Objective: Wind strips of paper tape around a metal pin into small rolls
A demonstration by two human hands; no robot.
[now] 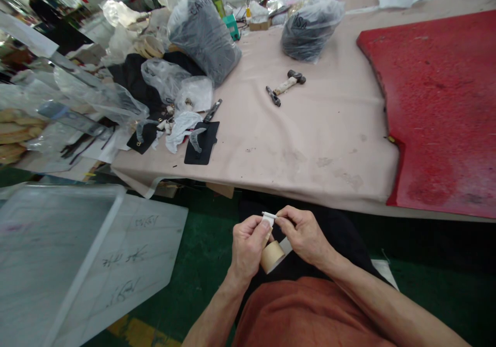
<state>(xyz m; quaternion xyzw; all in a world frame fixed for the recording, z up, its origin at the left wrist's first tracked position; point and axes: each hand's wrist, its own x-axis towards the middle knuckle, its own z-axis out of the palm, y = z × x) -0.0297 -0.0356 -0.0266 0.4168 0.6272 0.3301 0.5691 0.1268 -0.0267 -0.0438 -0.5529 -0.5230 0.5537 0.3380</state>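
Note:
In front of my lap, my left hand (248, 237) pinches the pale end of a strip of tape, fingers closed. A roll of masking tape (272, 256) hangs just below, against the left fingers. My right hand (304, 233) is closed too, its thumb and forefinger pinching the right end of a thin white rod (269, 216). The rod lies across the top of the tape strip, touching it, and has a dark tip at its left end. Whether tape is wound round the rod is too small to tell. A white piece shows between the roll and my right hand.
Beyond my hands stands a cloth-covered table (310, 145). On it lie a hammer (289, 83), a small metal tool (273, 96), black flat pieces (201, 145), filled plastic bags (205, 37) and a red board (445, 114). A translucent bin (147, 233) stands at my left.

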